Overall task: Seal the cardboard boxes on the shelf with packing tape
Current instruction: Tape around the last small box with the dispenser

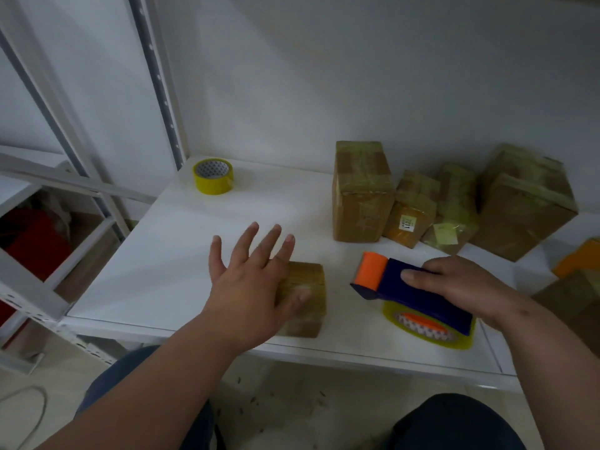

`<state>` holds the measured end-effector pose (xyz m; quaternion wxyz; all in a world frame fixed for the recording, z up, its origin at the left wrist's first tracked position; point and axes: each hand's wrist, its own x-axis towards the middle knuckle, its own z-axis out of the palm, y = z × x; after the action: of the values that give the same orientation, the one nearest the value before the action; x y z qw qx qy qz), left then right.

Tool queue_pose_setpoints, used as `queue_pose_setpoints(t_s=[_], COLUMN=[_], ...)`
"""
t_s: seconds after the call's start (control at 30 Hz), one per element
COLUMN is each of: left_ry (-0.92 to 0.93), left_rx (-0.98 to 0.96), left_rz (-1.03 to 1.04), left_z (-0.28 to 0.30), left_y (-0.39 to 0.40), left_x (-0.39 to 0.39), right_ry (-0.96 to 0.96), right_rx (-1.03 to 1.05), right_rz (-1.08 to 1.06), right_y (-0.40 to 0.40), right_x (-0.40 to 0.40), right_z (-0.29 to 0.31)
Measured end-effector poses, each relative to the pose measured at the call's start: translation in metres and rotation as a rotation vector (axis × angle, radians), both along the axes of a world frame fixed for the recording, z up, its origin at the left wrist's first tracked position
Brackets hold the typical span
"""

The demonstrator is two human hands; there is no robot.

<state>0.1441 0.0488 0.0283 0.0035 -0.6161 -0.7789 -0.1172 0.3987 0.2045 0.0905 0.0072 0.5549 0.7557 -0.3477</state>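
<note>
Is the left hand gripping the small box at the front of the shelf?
No: the left hand is spread open over the small brown tape-wrapped cardboard box, its fingers straight rather than curled around it.

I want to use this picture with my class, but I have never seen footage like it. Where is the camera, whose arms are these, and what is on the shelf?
The camera sits on a person's head, looking down at their own hands. The left hand is spread open over a small taped box on the white shelf. The right hand grips a blue and orange tape dispenser. Behind stand several taped cardboard boxes, and a spare yellow tape roll lies at the back left.
</note>
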Motion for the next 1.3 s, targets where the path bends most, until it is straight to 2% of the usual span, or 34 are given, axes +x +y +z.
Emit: queue_pose_setpoints(t_s=[0.07,0.1,0.27,0.4,0.6,0.8,0.93,1.17,1.3], left_ry=[-0.118,-0.249,-1.245,-1.635,-1.886,-1.891,-1.884,-2.355,-2.359], left_rx=[0.178,0.202,0.036,-0.068,-0.093,-0.024,-0.07,-0.158,-0.167], left_rz=[0.074,0.104,0.183,0.093,0.085,0.142,0.065,0.042,0.069], left_z=[0.01,0.015,0.041,0.039,0.04,0.042,0.042,0.027,0.021], left_y=[-0.005,-0.007,-0.019,-0.026,-0.039,-0.045,-0.048,-0.049,-0.049], left_x=[0.014,0.021,0.05,0.048,0.047,0.048,0.046,0.052,0.051], right_ry=[0.104,0.135,0.299,0.381,0.429,0.437,0.436,0.49,0.497], right_rx=[0.101,0.145,0.238,0.187,0.129,0.11,0.117,0.027,-0.004], right_rz=[0.053,0.08,0.173,0.201,0.21,0.171,0.164,0.157,0.159], right_y=[-0.019,-0.029,-0.066,-0.082,-0.095,-0.105,-0.108,-0.112,-0.113], right_x=[0.009,0.013,0.014,0.009,0.003,0.0,-0.001,-0.004,-0.004], right_z=[0.008,0.01,0.02,0.021,0.02,0.02,0.019,0.013,0.011])
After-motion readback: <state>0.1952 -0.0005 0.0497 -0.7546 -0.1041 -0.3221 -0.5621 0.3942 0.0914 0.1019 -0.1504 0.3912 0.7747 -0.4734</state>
